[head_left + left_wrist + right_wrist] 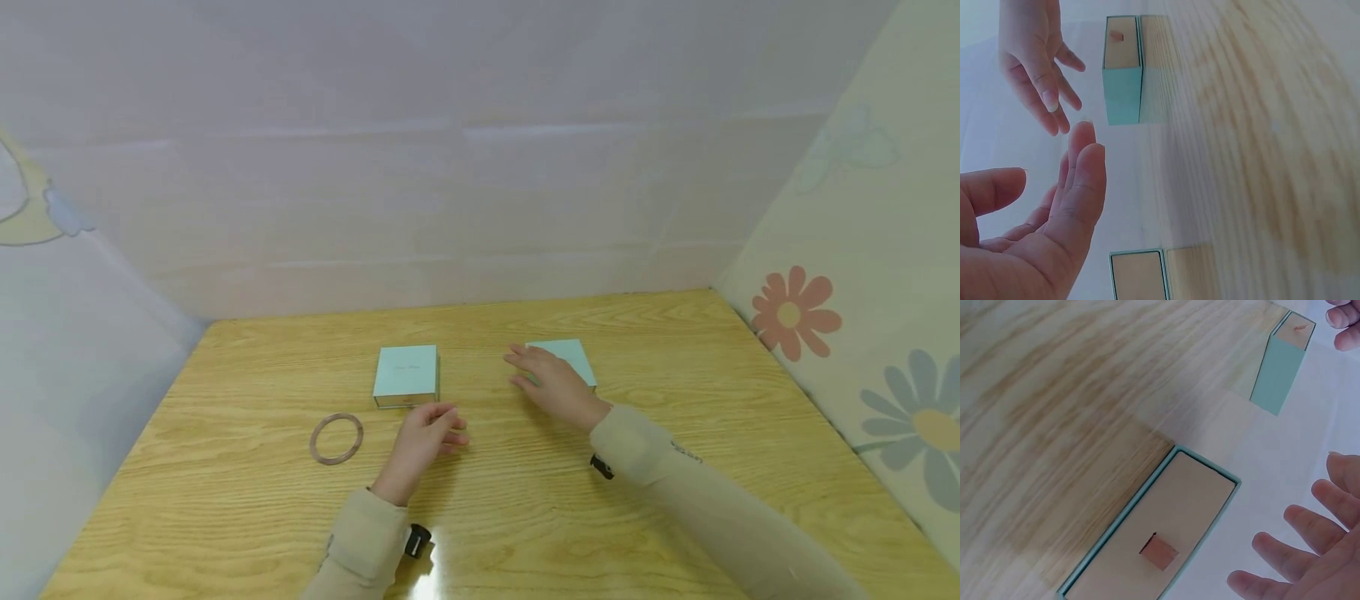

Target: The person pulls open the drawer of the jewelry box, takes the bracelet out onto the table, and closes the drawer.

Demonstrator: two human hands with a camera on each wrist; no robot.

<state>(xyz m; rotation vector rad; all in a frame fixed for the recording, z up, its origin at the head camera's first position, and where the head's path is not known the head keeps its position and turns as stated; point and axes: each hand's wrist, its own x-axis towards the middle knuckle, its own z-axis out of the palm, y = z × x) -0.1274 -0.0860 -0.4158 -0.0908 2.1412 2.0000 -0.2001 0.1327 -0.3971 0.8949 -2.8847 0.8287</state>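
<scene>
Two pale mint drawer-style boxes lie on the table. My left hand (423,442) hovers just in front of the left box (406,372). Its fingers are loosely bent, with the thumb apart and nothing between them in the left wrist view. Over the right box (573,354) hangs my right hand (551,385), fingers spread and holding nothing, partly hiding the lid. Up close in the right wrist view, that box shows a beige front with a small pinkish-brown pull tab (1160,552). A translucent, brownish-mauve bangle (337,439) lies flat to the left of my left hand.
The wood-grain table (247,500) has a glossy surface. Pale sheeting (450,167) rises behind its far edge. A flower-printed panel (862,250) borders the right side, and another printed panel (67,333) stands at the left.
</scene>
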